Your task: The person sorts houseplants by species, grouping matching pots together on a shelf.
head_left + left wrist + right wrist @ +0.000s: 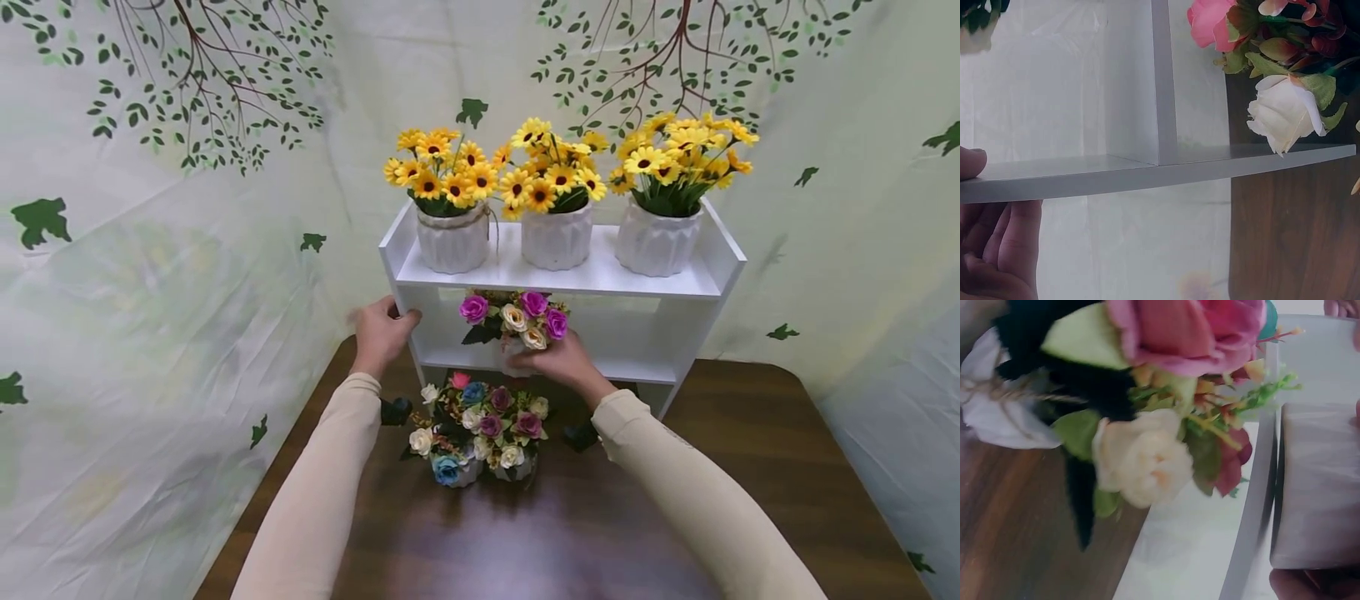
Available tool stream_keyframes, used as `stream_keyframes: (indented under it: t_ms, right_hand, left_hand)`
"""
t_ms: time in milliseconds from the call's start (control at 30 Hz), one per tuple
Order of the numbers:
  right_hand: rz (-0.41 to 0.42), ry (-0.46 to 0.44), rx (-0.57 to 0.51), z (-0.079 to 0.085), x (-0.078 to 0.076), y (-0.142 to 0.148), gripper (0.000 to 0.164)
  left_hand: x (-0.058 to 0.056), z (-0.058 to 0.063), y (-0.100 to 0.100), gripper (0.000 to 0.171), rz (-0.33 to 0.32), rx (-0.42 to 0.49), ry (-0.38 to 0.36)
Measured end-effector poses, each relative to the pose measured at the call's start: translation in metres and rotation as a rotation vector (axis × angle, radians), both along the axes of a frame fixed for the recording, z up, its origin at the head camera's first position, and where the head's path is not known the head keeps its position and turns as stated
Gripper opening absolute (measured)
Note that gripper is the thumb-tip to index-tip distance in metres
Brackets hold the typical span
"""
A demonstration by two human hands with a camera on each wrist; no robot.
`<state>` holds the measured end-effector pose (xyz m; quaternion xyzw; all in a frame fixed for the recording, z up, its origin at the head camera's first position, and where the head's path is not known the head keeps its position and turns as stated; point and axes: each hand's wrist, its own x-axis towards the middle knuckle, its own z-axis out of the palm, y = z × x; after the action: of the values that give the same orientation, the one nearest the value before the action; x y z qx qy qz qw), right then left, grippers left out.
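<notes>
My left hand grips the left side panel of a white shelf unit. In the left wrist view the thumb lies on one face of the panel and the fingers on the other. My right hand holds a white pot with magenta and cream roses at the middle shelf board. Whether the pot's base touches the board, I cannot tell. Below stand two more white pots with mixed roses: one with blue and white blooms, one with mauve and cream.
Three white pots of yellow daisies stand along the top shelf. The unit is on a dark wooden table, against a pale leaf-patterned cloth backdrop.
</notes>
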<state>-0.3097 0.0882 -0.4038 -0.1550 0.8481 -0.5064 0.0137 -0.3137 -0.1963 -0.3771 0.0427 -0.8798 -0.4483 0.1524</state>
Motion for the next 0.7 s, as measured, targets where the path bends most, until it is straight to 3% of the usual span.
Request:
stream_keyframes:
  t_ms: [200, 533, 700]
  right_hand:
    - [-0.052, -0.034, -0.022, 0.0, -0.01, -0.021, 0.073]
    - [-0.235, -0.088, -0.108, 0.001, -0.016, -0.061, 0.084]
    - [-0.365, -0.036, -0.141, -0.011, -0.018, -0.087, 0.089]
  left_hand:
    - [0.001, -0.001, -0.001, 0.038, -0.001, 0.028, -0.019]
    - [-0.001, -0.002, 0.001, 0.04, 0.024, -0.001, -0.019]
    - [-0.003, -0.004, 0.003, 0.04, 0.031, -0.017, -0.006]
